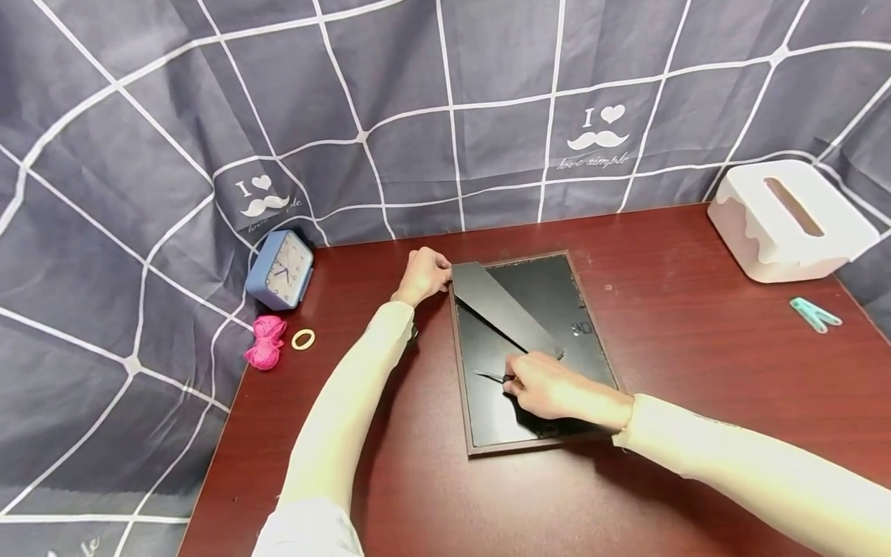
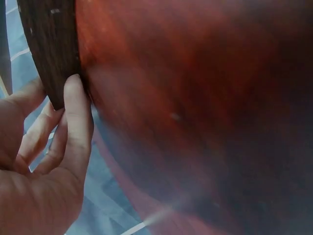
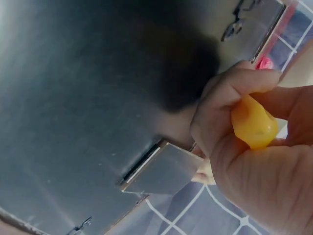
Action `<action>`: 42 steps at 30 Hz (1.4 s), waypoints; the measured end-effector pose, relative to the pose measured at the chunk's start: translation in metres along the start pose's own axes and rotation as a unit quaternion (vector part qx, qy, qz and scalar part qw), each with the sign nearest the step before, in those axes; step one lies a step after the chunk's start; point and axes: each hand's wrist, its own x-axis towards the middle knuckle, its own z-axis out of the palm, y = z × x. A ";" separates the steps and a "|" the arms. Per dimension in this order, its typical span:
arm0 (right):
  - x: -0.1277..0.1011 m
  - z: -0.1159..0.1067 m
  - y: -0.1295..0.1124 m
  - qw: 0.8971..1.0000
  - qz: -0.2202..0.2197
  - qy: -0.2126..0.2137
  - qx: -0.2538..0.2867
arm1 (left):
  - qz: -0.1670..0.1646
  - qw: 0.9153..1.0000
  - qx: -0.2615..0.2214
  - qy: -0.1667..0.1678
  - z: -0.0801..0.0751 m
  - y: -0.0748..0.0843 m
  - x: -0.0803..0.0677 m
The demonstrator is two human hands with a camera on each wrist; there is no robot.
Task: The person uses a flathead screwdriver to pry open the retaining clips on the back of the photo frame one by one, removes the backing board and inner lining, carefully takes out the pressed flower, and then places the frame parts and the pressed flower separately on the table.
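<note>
The left hand [image 1: 425, 275] grips the picture frame's [image 1: 465, 402] corner. The right hand [image 1: 546, 385] grasps a yellow-handled tool [image 3: 253, 122] (tip hidden) against the black backing [image 1: 550, 298].

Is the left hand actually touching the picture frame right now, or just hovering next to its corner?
Touching. The left wrist view shows the left hand with its fingertips pressed against the picture frame at its dark wooden edge; no gap shows between them.
</note>
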 end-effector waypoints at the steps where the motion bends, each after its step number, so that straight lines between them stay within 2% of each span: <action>1: -0.002 -0.001 0.001 1.000 0.005 -0.004 0.001 | 0.000 1.000 -0.001 0.001 -0.001 -0.001 -0.003; 5: -0.005 -0.001 0.013 1.000 0.006 0.002 0.005 | 0.002 1.000 -0.010 -0.002 -0.003 -0.006 -0.015; 12: 0.010 0.031 0.072 0.999 0.001 0.052 -0.010 | -0.006 0.999 -0.016 -0.035 -0.005 -0.011 -0.052; 16: 0.016 0.037 0.082 0.998 -0.003 0.067 -0.016 | -0.008 0.999 -0.013 -0.038 -0.005 -0.010 -0.071; 20: 0.021 0.039 0.082 0.997 0.010 0.078 -0.022 | -0.014 0.999 0.000 -0.038 -0.005 -0.010 -0.089; 25: 0.022 0.033 0.074 0.997 0.024 0.066 -0.023 | -0.033 0.998 0.000 -0.060 -0.005 -0.007 -0.113; 30: 0.008 0.007 0.036 0.998 0.030 0.044 -0.028 | -0.038 0.995 -0.026 -0.090 -0.005 -0.004 -0.129; 32: 0.002 -0.002 0.021 0.998 0.033 0.034 -0.032 | -0.036 0.995 -0.031 -0.092 -0.005 -0.003 -0.131; 34: 0.000 -0.003 0.017 0.998 0.035 0.032 -0.039 | -0.036 0.995 -0.036 -0.090 -0.005 -0.003 -0.132; 37: 0.001 0.001 0.020 0.998 0.019 0.037 -0.040 | -0.040 0.995 -0.041 -0.087 -0.006 -0.005 -0.133; 42: 0.015 0.028 0.056 0.997 -0.017 0.062 -0.039 | -0.045 0.993 -0.053 -0.092 -0.008 -0.008 -0.135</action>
